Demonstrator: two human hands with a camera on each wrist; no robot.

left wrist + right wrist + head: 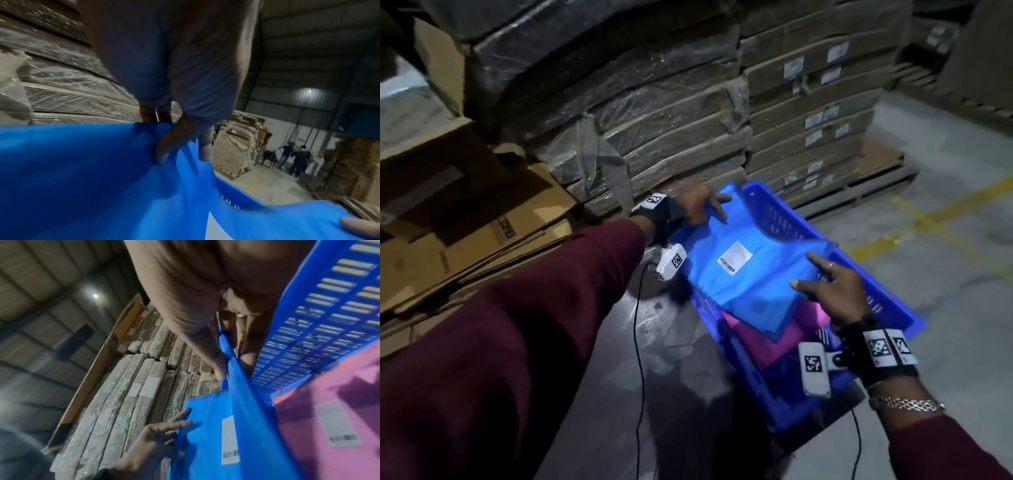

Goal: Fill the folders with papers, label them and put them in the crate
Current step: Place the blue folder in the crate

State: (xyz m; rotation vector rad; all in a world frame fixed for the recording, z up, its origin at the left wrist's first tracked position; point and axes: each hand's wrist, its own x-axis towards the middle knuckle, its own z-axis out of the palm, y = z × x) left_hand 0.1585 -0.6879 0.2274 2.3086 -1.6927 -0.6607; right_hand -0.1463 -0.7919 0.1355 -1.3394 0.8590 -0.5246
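Note:
I hold a blue folder (743, 284) with a white barcode label (734, 257) tilted over a blue slatted crate (893, 301) on the floor. My left hand (709, 209) pinches its far left corner, thumb on top and fingers behind the edge (180, 146). My right hand (825, 284) pinches the folder's right edge, thumb on one face and fingers on the other (230, 360). A pink folder (763, 342) with its own label lies inside the crate beneath the blue one (329, 402). The crate's bottom is mostly hidden.
Plastic-wrapped cartons (688, 120) are stacked on a pallet right behind the crate. Flattened cardboard boxes (448, 222) lie at the left. Yellow floor lines (945, 212) run at the right on bare concrete. Several people (294, 155) stand far off.

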